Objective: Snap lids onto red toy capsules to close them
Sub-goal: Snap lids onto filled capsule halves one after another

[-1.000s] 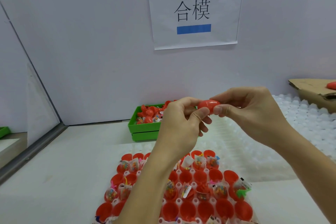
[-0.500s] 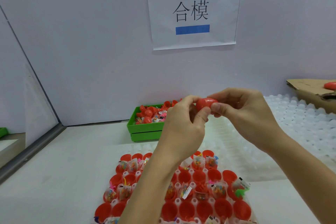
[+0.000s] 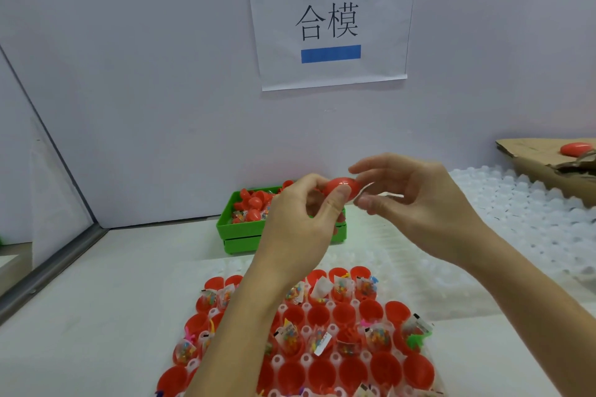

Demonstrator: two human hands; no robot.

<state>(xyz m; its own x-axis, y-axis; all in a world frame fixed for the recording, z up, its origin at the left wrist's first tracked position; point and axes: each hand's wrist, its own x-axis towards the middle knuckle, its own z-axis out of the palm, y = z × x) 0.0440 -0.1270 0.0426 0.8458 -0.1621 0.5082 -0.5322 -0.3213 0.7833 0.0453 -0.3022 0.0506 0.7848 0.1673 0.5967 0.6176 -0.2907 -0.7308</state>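
Note:
My left hand [image 3: 300, 226] pinches a closed red capsule [image 3: 342, 188] between thumb and fingers, held up over the table. My right hand [image 3: 419, 203] hovers just to the right of it with its fingers loosely spread; the index tip is above the capsule and the thumb is beside it, and neither grips it. Below them lies a clear tray [image 3: 278, 361] of several open red capsule halves [image 3: 383, 369], some with small bagged toys inside. My left forearm hides part of the tray.
A green bin [image 3: 238, 232] with red capsule parts stands at the back, against the wall. White blister trays [image 3: 516, 219] cover the right side. A cardboard box [image 3: 532, 164] at the far right holds a closed red capsule [image 3: 575, 149]. A paper sign [image 3: 329, 19] hangs on the wall.
Both hands pressed the capsule together before. Now my right hand has let go and opened its fingers, while the left hand keeps hold of the capsule.

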